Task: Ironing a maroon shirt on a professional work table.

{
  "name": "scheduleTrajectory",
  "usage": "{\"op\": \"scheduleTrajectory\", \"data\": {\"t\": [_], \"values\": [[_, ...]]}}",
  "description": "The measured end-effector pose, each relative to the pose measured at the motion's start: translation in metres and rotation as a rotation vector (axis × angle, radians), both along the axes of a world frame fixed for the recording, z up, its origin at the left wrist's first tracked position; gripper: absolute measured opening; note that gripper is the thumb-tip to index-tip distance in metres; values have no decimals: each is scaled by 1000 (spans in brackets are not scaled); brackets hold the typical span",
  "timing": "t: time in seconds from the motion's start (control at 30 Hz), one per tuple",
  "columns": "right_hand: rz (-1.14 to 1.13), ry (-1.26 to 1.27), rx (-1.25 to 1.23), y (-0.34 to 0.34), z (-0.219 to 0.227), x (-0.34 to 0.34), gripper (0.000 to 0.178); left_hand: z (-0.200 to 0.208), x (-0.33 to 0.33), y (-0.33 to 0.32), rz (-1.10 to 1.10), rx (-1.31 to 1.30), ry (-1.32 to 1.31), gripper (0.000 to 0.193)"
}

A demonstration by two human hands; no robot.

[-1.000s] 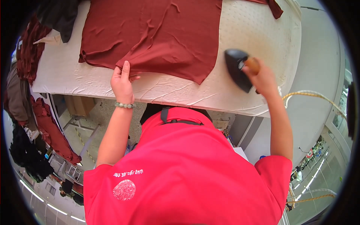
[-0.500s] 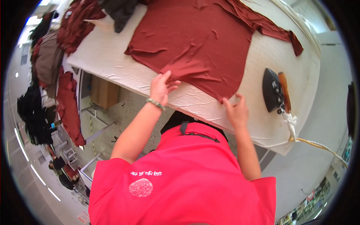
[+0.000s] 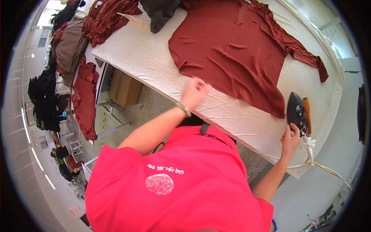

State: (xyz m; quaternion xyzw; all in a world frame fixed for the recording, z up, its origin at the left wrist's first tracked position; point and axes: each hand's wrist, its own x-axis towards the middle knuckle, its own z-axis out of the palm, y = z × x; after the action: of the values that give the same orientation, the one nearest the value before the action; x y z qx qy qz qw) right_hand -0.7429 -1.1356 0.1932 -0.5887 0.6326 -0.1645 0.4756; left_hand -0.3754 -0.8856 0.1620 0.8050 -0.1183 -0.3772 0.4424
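A dark red long-sleeved garment [image 3: 232, 58] lies spread on the white padded table [image 3: 135, 50], with loose folds across its lower part. At its near hem is my left hand [image 3: 195, 92], slightly blurred, with the fingers curled in. Whether cloth is caught in them is hidden. My right hand [image 3: 290, 139] is beside the heel of a black iron [image 3: 296, 110] with a wooden handle. Its fingers are bent and a little apart, with no grip on the handle. One sleeve of the garment stretches toward the right side of the table.
A white-wrapped cord [image 3: 308, 144] runs from the iron over the table's right edge. Dark red clothes [image 3: 106, 21] and a dark grey cloth [image 3: 159, 13] lie at the far left. More garments [image 3: 85, 100] hang at the left. A cardboard box [image 3: 124, 89] stands under the table.
My right hand has left the garment's right hem corner and moved right to the iron. My left hand's fingers have curled in. The whole view has shifted, so the table appears further right.
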Motion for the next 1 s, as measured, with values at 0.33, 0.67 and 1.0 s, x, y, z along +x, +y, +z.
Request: {"op": "scheduleTrajectory", "data": {"t": [0.33,0.67,1.0], "values": [[323,-422,343,177,-15,321,25,-25,247,44,89,-94,38,38],[-32,-528,413,245,-2,432,20,-11,286,27,-316,-41,396,32],[-464,-496,458,289,40,423,18,-38,359,-178,-54,-282,691,32]]}}
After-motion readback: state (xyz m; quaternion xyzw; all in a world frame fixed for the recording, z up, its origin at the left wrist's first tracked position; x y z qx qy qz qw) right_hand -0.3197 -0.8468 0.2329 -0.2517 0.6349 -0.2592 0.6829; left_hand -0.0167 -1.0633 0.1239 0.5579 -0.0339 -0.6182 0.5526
